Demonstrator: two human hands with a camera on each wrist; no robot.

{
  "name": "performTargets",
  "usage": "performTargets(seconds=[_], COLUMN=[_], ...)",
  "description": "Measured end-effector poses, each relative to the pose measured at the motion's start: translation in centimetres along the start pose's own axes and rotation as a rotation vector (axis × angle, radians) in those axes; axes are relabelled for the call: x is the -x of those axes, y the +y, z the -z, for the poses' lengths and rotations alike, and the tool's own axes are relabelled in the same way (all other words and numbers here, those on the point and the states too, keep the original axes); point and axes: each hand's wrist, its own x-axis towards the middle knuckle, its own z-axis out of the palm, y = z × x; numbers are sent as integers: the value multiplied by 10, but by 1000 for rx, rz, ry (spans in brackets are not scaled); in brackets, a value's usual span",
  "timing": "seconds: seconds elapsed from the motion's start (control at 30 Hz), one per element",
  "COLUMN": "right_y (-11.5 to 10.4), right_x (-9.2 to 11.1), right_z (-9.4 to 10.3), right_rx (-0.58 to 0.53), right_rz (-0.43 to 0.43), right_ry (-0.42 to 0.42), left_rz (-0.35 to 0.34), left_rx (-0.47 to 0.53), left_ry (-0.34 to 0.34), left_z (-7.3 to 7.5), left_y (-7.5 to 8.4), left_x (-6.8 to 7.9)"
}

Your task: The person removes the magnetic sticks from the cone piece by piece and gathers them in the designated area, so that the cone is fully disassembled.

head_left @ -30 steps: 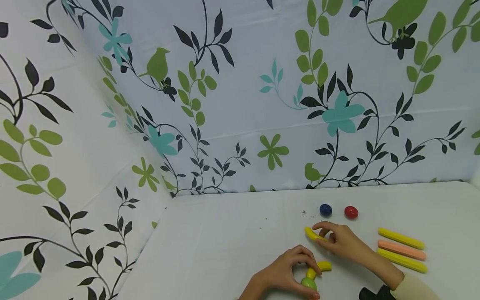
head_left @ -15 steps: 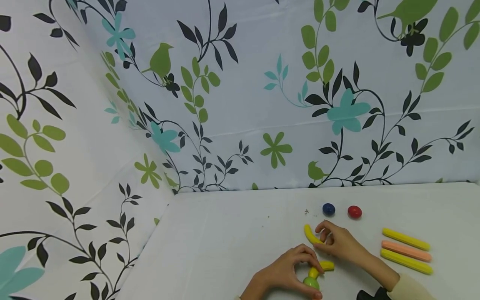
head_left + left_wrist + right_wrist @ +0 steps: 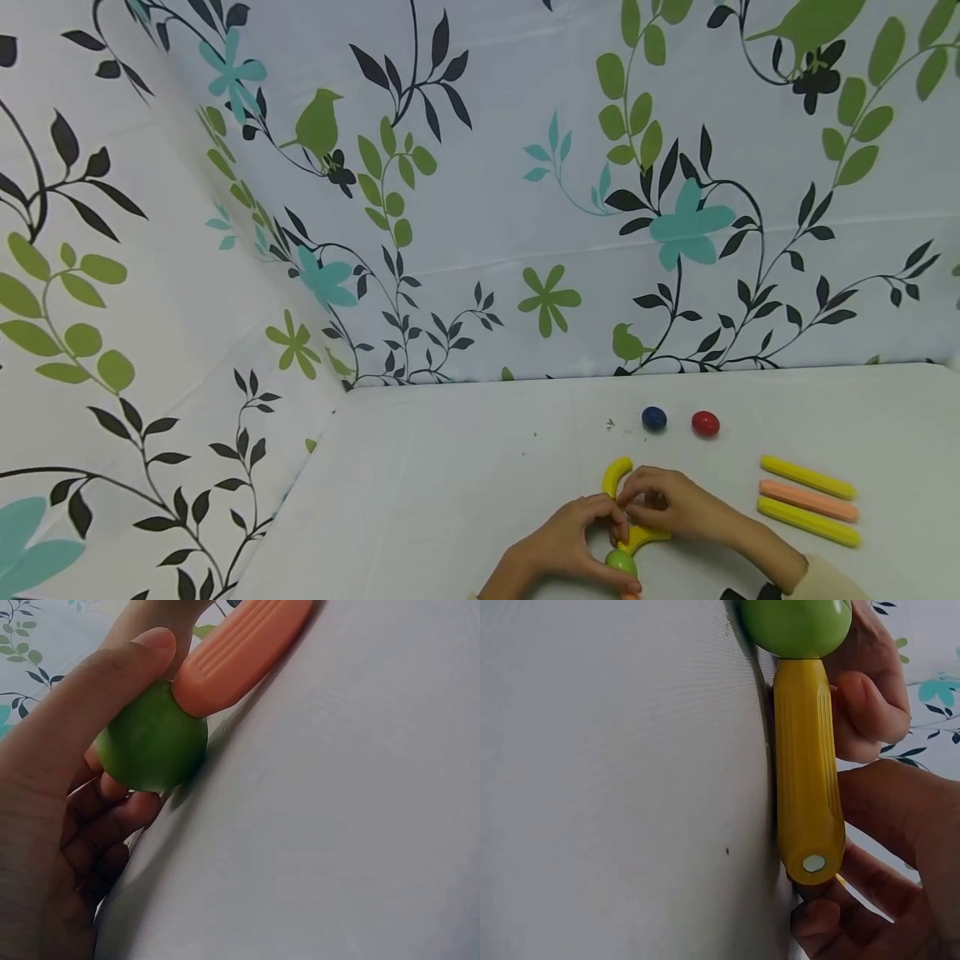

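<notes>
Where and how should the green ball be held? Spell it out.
Take the green ball by its round left and right flanks, probably best from above and slightly left. An orange stick meets its near side and a yellow stick its far side, so neither end offers much hold; the yellow one bends off to the right, which favours the left.

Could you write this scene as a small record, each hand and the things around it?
Left hand: curled around green ball
Right hand: grips upper curved yellow piece
Touching the ball: orange stick, lower curved yellow piece
Beyond the hands: blue ball, red ball
Lying right: two yellow sticks, another orange stick between
Surface: white table
</notes>
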Motion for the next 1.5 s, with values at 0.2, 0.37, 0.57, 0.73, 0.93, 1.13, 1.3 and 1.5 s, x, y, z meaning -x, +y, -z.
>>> performTargets(seconds=[0.2,0.37,0.57,0.73,0.93,1.13,1.3,1.5], right_y=[-1,-3,-6,-5,-4,-5,-4,-2], right_x=[10,19,23,23,25,25,22,11], right_z=[3,2,-3,-4,1,10,15,14], right_rx=[-69,-111,-62,-40,-6,23,122,195], right_rz=[-2,19,44,95,128,54,30,99], right_ry=[-82,-170,-152,-184,-184,-129,-28,54], left_rz=[2,-18,11,1,-26,3,19,6], left_rx=[31,69,109,130,143,151,163,153], left_ry=[32,47,59,61,36,21,9,6], left_z=[-1,-4,-4,-4,-3,-1,0,0], left_y=[0,0,1,1,0,1,1,1], left_x=[1,-1,1,2,1,1,1,1])
